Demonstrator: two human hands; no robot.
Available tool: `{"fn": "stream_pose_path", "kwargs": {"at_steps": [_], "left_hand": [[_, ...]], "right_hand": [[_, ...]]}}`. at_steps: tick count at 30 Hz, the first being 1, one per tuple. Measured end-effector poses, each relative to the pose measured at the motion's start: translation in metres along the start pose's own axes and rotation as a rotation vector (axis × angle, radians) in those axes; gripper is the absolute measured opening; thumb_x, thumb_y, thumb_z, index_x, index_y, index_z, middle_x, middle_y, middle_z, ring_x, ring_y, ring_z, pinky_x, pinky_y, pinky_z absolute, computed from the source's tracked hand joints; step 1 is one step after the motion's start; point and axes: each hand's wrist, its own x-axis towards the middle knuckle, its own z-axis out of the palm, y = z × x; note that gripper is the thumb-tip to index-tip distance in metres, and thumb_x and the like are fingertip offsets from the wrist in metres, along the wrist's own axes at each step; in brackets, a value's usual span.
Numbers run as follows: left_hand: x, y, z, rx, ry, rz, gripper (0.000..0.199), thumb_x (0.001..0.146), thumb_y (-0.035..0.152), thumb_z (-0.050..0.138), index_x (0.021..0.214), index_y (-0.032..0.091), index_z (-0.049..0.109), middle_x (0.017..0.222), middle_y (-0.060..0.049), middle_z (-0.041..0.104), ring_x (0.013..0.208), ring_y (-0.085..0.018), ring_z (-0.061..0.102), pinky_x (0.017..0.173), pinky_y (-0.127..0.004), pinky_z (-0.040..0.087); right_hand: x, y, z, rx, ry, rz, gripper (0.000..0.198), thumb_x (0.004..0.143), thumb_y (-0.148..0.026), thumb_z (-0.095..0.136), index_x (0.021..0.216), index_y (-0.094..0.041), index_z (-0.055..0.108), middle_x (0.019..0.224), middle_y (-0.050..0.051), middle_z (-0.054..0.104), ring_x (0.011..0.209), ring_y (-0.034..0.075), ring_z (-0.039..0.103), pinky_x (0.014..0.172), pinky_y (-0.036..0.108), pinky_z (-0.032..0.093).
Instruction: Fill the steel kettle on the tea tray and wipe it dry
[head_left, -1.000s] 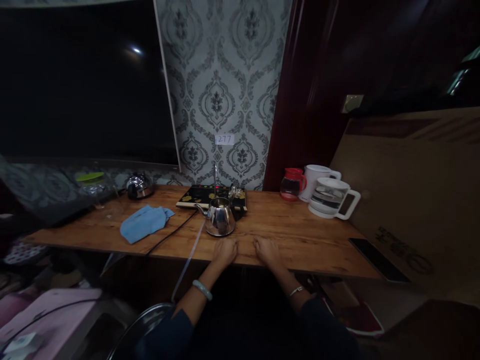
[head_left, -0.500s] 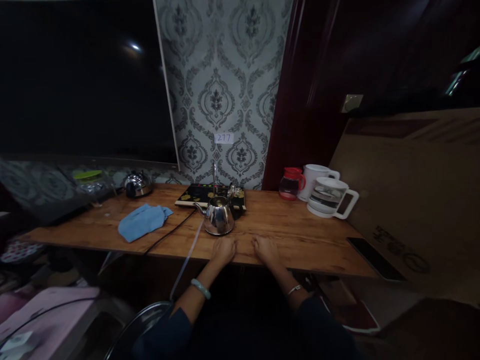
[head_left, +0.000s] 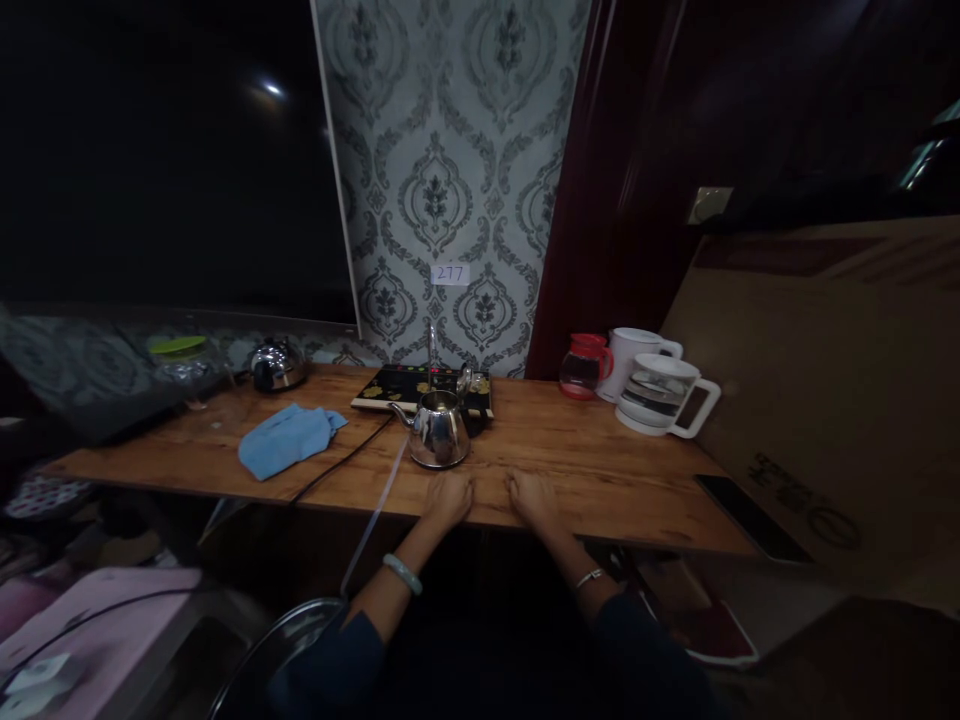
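Note:
My left hand [head_left: 448, 500] rests on the front edge of the wooden table, its fingers curled into a loose fist. My right hand [head_left: 532, 497] lies beside it, a short gap away, closed in the same way. Nothing shows in either hand. Just beyond my left hand, without contact, stands a shiny metal teakettle [head_left: 439, 435], upright, its spout to the left and its top uncovered. Behind the teakettle sits a black electric tea stove [head_left: 379, 385] with gold flowers and an upright thin metal tap [head_left: 432, 350].
To the left lie a blue cloth [head_left: 289, 440], a second metal kettle [head_left: 276, 366] and a glass jar with a green lid [head_left: 178, 348]. At right stand a red-lidded glass pot [head_left: 583, 368], a white jug [head_left: 626, 355], a glass pitcher [head_left: 652, 395] and a dark phone-like slab [head_left: 750, 517].
The view has shifted very slightly. Both hands and the teakettle stay where they were.

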Motion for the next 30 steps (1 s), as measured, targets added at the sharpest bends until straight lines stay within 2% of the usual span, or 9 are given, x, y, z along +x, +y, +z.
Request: {"fn": "stream_pose_path", "kwargs": {"at_steps": [19, 30], "left_hand": [[-0.0007, 0.0002, 0.0013, -0.016, -0.013, -0.010, 0.034, 0.089, 0.021, 0.036, 0.094, 0.020, 0.069, 0.096, -0.008, 0.072, 0.095, -0.019, 0.062, 0.081, -0.029, 0.040], [0.0014, -0.0028, 0.0045, 0.015, 0.020, 0.020, 0.031, 0.088, 0.021, 0.037, 0.087, 0.019, 0.068, 0.093, -0.010, 0.072, 0.092, -0.021, 0.065, 0.075, -0.030, 0.039]], "right_hand": [[0.0012, 0.0006, 0.0031, -0.005, -0.008, 0.006, 0.028, 0.093, -0.025, 0.038, 0.097, -0.023, 0.066, 0.100, 0.006, 0.073, 0.093, 0.019, 0.063, 0.070, 0.027, 0.033], [-0.0005, -0.0007, -0.0004, -0.014, -0.007, -0.006, 0.028, 0.094, -0.024, 0.037, 0.095, -0.023, 0.065, 0.097, 0.006, 0.073, 0.089, 0.018, 0.064, 0.066, 0.028, 0.029]]}}
